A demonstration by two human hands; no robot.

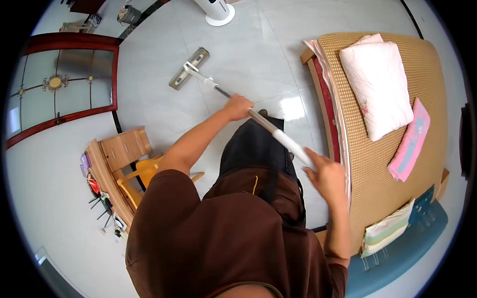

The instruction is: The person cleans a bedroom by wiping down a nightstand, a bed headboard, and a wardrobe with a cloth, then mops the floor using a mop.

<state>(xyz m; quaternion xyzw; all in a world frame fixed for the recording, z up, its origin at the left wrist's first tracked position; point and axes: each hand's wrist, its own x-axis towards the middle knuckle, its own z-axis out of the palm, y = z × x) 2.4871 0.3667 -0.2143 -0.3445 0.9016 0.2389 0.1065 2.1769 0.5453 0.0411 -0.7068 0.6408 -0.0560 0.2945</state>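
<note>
A flat mop [293,146] slants across the view, its metal pole running into a white upper grip. The wide grey mop head [196,60] lies on the tiled floor, joined to the pole by a white hinge. My left hand [238,107] is wrapped round the metal pole about midway along it. Near the pole's top end, my right hand [326,175] is closed on the white grip, with its thumb showing on the near side. Part of the grip is hidden under that hand.
On the right stands a bed [367,188] with a woven mat, a folded quilt [377,84] and a pink folded cloth [411,141]. A wooden desk [121,154] and yellow chair [146,174] are at left. A white appliance base [220,16] stands ahead.
</note>
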